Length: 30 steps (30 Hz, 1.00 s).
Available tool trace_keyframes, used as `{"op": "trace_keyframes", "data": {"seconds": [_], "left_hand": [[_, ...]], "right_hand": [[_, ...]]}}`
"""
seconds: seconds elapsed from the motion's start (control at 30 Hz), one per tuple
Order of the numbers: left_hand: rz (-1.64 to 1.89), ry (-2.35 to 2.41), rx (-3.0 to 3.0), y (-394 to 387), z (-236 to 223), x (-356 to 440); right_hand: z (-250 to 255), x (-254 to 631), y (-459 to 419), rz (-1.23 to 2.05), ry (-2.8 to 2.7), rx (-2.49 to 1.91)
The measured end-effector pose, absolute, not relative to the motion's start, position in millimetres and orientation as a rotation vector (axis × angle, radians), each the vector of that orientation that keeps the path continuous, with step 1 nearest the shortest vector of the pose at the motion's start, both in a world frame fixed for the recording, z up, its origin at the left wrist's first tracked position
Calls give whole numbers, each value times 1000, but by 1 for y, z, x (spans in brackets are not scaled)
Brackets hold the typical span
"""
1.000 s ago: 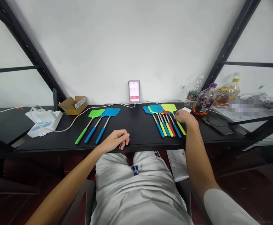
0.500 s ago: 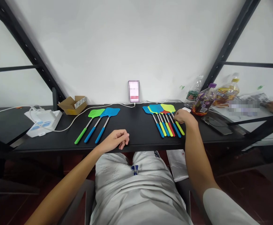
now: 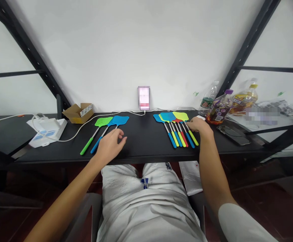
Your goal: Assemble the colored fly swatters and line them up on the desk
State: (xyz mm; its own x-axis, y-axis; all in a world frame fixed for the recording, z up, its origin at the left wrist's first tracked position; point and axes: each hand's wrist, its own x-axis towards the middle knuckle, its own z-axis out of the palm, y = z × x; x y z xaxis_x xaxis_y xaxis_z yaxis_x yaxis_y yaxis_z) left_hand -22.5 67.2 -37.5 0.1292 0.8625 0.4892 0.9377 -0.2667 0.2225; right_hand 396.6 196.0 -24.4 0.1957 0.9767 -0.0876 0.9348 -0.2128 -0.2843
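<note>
My left hand point(image 3: 111, 143) is over the rightmost blue fly swatter point(image 3: 121, 120) of the left group, covering its handle; its fingers are loosely bent, thumb apart. Beside it lie another blue fly swatter point(image 3: 96, 145) and a green fly swatter point(image 3: 104, 121). On the right, several fly swatters with blue, yellow-green and red parts lie fanned, their heads overlapping. My right hand point(image 3: 200, 126) is closed at the shaft of the outermost yellow-green fly swatter point(image 3: 193, 137); the fingertips are partly hidden.
A phone point(image 3: 143, 97) leans on the wall with a white cable. To the left are an open cardboard box point(image 3: 78, 114) and a power strip point(image 3: 47, 131). At right stand a clear bottle point(image 3: 207, 101), a purple-capped bottle point(image 3: 219, 109) and a dark phone point(image 3: 233, 134) lying flat.
My left hand has moved left and forward from the desk's front edge onto the rightmost blue fly swatter of the left group. My right hand has barely moved.
</note>
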Motion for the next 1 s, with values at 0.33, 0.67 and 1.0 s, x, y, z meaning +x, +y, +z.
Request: {"op": "trace_keyframes", "data": {"seconds": [0.33, 0.67, 1.0], "left_hand": [[-114, -2041, -1919, 77, -41, -46], [-82, -2182, -2046, 82, -38, -47], [-70, -2231, -2034, 75, -31, -37]], "right_hand": [[-23, 394, 196, 411, -1852, -2293], [-25, 396, 198, 457, -1837, -2249], [-18, 391, 190, 338, -1791, -2246]]}}
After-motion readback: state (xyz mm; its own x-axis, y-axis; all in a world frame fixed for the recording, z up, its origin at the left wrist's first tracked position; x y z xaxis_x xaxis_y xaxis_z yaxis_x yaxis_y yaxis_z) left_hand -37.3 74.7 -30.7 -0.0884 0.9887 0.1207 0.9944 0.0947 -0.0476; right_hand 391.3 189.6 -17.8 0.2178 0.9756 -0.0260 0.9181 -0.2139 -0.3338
